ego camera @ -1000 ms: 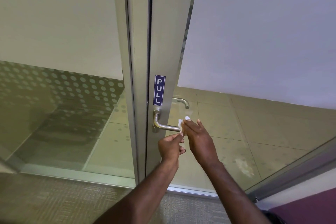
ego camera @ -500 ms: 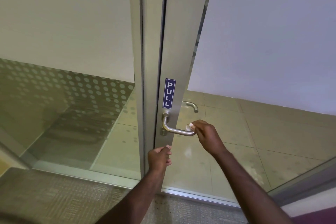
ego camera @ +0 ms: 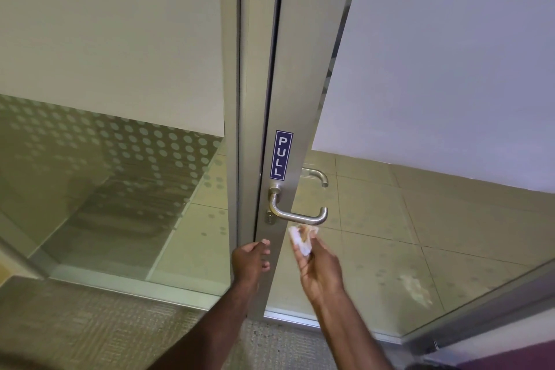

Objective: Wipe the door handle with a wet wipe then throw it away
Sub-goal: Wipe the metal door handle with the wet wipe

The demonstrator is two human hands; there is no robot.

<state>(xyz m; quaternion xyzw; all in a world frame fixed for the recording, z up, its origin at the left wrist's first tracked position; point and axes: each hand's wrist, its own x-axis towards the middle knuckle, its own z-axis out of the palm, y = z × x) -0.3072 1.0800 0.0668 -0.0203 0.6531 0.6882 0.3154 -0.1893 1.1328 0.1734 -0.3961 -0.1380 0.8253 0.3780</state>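
A brushed-metal lever door handle sticks out from the aluminium door frame, under a blue PULL sticker. My right hand holds a crumpled white wet wipe just below the handle's free end, not touching it. My left hand grips the door's edge below the lock, fingers curled around the frame. A second handle shows through the glass on the door's far side.
A fixed glass panel with frosted film and dots stands at the left. The door's glass is frosted on top, with tiled floor visible beyond. Grey carpet lies at my feet.
My right hand has come off the end of the handle and dropped just below it with the wipe. My left hand has stayed on the door's edge.
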